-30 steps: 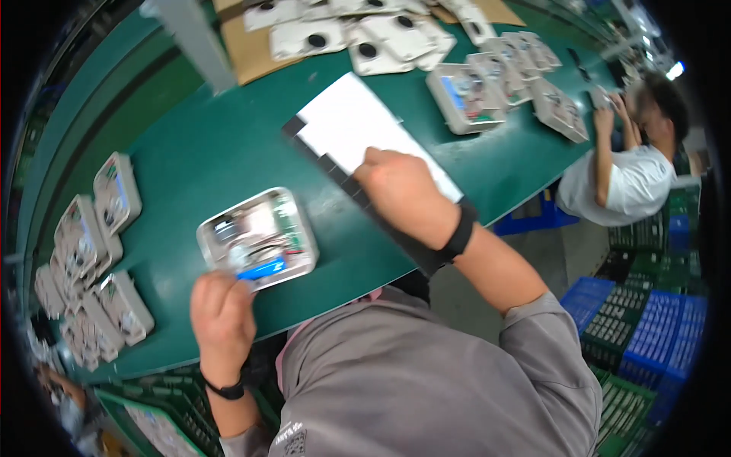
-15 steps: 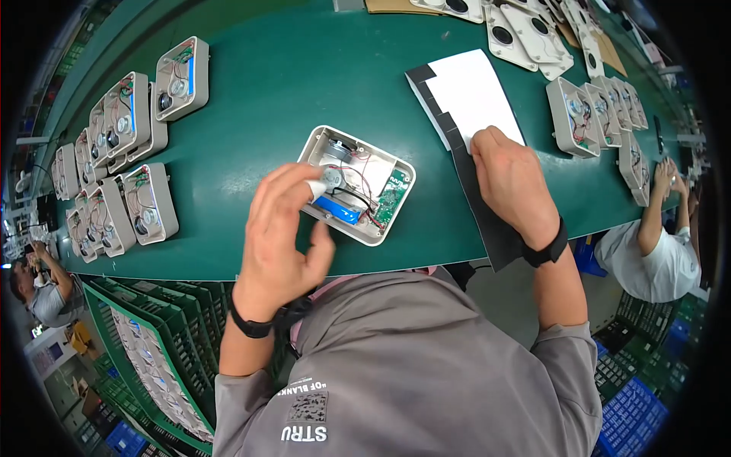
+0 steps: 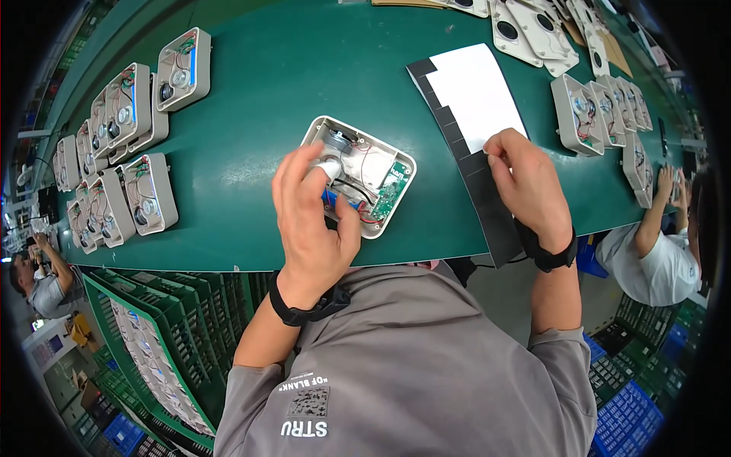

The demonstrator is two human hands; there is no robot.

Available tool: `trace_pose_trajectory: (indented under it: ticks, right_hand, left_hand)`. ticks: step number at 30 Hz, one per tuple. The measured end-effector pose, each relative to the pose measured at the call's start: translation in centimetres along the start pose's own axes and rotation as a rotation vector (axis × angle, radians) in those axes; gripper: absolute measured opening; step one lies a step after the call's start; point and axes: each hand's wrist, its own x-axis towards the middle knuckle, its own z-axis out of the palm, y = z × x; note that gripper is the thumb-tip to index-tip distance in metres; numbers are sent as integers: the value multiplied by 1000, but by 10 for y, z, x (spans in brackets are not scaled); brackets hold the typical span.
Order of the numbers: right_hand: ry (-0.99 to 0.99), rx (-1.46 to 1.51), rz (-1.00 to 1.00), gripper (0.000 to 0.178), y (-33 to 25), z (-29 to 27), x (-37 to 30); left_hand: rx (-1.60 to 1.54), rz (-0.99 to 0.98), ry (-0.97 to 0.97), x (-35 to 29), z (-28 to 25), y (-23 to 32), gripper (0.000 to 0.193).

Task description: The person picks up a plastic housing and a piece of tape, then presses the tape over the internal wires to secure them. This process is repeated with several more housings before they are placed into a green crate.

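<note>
Far left, edge-on to the lens: co-worker in grey [image 3: 52,293], arms raised near the bench. Next inward, below bench level: stacked green crates [image 3: 199,327], the foremost with pale parts inside. On the green tabletop [image 3: 244,160] above them: two rows of open pale housings [image 3: 122,114], tipped on edge, wires and blue cells showing.

Then left hand [image 3: 308,240], over the near-left part of a single open housing [image 3: 373,142] lying flat near the front edge, mid-bench. Thumb and forefinger curled, moderately wide apart; white cover on a fingertip. Nothing seen in the grip; contact with the parts below, cannot tell. Inside: dark round part [image 3: 339,142] at far left, blue cell [image 3: 330,198] partly behind the thumb, black cable, thin red wires, green circuit board [image 3: 394,192] along the right wall.

Right of it, well apart: white backing sheet [image 3: 478,91], black cut strip [image 3: 478,183] along its left and near side. Right hand [image 3: 533,183] at the white-black boundary, thumb and forefinger narrowed to a pinch; anything between them, cannot tell. Dark band on each wrist.

Beyond, far right: pale flat covers [image 3: 529,38] with black ovals, overlapping; more open housings in a row [image 3: 576,114]; blue crate [image 3: 628,420] low down; second co-worker [image 3: 651,263] in a light shirt, hands together at the bench.
</note>
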Motion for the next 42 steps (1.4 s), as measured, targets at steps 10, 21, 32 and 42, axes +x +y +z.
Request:
trace_pose_trajectory:
  ticks: [10,21,32,42]
  right_hand:
    - [-194,797,2,2,-49,-27,2]
    - [-280,626,-261,3,-90,37,58]
    - [-230,653,-163,6,-97,51,16]
    - [-274,509,-455,10,-114,48,34]
  left_hand:
    - [-12,-124,-121,3,-9,1,39]
    - [-32,-211,-167,7,-20,6,42]
    - [71,-287,-212,-4,-40,20,45]
    - [-36,-310,-97,-18,-33,14,37]
